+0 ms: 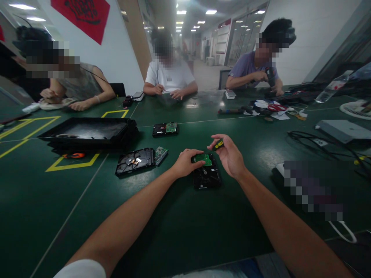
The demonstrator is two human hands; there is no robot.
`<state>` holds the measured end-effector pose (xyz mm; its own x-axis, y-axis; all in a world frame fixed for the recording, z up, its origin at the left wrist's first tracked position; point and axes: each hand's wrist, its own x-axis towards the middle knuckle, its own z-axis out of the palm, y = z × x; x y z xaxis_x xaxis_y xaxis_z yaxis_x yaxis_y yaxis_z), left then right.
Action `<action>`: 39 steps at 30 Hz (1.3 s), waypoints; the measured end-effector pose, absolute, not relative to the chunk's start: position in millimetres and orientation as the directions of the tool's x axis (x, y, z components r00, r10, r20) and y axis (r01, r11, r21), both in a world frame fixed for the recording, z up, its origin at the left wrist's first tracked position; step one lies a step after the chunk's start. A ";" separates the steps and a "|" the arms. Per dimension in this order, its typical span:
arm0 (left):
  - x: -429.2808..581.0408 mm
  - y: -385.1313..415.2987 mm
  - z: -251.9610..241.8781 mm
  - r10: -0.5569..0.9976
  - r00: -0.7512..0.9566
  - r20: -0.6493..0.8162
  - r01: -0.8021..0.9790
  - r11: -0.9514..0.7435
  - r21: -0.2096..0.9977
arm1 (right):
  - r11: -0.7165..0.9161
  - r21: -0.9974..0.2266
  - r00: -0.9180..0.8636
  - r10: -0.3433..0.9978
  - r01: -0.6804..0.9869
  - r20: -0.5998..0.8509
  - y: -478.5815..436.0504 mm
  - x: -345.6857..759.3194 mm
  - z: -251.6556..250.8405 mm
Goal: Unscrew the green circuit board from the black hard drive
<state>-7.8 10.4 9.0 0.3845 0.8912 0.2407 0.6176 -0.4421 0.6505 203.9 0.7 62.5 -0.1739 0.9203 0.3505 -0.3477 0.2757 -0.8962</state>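
A black hard drive (207, 178) lies on the green table in front of me, its green circuit board (206, 158) facing up. My left hand (187, 163) grips the drive's left side, with the thumb over the board. Just right of the drive, my right hand (231, 159) is raised with its fingers closed around a screwdriver (219, 144) with a yellow and black handle. Its tip cannot be made out. To the left lies a second drive casing (135, 162) beside a loose circuit board (161, 155). A third hard drive (165, 129) sits farther back.
Stacked black trays (87, 131) stand at left, near yellow tape marks and an orange item (75, 155). On the right are a grey box (344, 130), black cables (310, 143) and a blurred-out object (313, 191). Three people sit across the table; a bottle (333, 87) lies tilted.
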 end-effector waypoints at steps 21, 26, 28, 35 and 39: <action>-8.1 11.2 7.9 0.886 0.392 0.248 0.620 -0.454 0.640 | 0.298 -0.887 -0.177 0.909 -0.353 0.376 3.4 205.7 56.6; -7.2 11.1 8.2 0.889 0.389 0.241 0.625 -0.446 0.641 | 0.313 -0.889 -0.172 0.907 -0.335 0.384 3.7 205.5 56.4; -7.1 10.7 8.8 0.890 0.388 0.240 0.626 -0.445 0.640 | 0.313 -0.885 -0.169 0.907 -0.344 0.386 3.6 205.5 56.1; -8.1 10.5 9.4 0.884 0.392 0.254 0.621 -0.458 0.636 | 0.337 -0.897 -0.183 0.900 -0.285 0.396 4.5 208.0 54.5; -8.1 11.7 7.3 0.883 0.390 0.262 0.613 -0.461 0.642 | 0.354 -0.907 -0.194 0.896 -0.230 0.399 3.7 209.4 55.2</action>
